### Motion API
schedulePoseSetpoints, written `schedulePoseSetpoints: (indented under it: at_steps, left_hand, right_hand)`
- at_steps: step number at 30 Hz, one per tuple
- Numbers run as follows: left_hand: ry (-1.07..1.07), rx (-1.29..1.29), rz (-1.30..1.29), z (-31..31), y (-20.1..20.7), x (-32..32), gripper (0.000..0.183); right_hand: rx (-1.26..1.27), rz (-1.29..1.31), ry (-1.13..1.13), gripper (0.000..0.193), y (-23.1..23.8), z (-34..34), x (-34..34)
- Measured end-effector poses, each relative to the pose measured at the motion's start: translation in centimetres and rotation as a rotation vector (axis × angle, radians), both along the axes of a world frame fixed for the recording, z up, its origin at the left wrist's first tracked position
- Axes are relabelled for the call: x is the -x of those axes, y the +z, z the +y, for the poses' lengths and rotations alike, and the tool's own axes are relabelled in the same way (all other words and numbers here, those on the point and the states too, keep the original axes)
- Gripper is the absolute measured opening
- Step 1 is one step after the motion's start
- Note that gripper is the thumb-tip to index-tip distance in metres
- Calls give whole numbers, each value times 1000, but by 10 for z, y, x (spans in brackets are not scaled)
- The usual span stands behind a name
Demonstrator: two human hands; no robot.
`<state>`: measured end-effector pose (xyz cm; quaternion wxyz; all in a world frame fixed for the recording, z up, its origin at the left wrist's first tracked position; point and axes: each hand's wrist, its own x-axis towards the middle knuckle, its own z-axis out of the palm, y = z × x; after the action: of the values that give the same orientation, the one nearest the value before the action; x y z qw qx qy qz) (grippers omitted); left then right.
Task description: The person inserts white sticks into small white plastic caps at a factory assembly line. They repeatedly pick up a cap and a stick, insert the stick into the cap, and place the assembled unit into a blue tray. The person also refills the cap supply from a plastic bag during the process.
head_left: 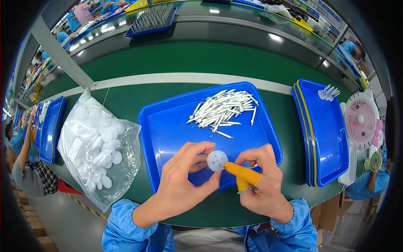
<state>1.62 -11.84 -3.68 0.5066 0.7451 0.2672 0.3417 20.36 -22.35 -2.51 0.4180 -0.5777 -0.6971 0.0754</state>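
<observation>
My left hand [182, 176] grips a small translucent white round piece [217, 160] between thumb and fingers, with lines radiating from its middle. My right hand [264, 180] wears yellow finger cots on thumb and index finger. Its index fingertip touches the piece's right edge, while thumb and index are bent close together; what lies between them, if anything, is hidden. Both hands are above the near edge of a blue tray [166, 126]. Inside that tray, toward the far side, lies a loose heap of thin white sticks with fine wire-like ends [224, 109].
At left sits a clear plastic bag [98, 147] of white round pieces. Stacked trays [325, 143], the top one holding a few white pieces [329, 93], stand at right beside a pink-and-white fan [361, 119]. Beyond runs a green conveyor [176, 59]; people work on both sides.
</observation>
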Motion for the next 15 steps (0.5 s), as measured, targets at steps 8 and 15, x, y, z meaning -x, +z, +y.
schedulePoseSetpoints:
  at_steps: [8,15]
  left_hand:
    - [-49,-38,46,-2,3,1,55]
    - [-59,-58,60,-1,3,2,56]
  right_hand:
    - [19,-1,1,54,3,2,5]
    - [34,25,37,50,-4,-2,9]
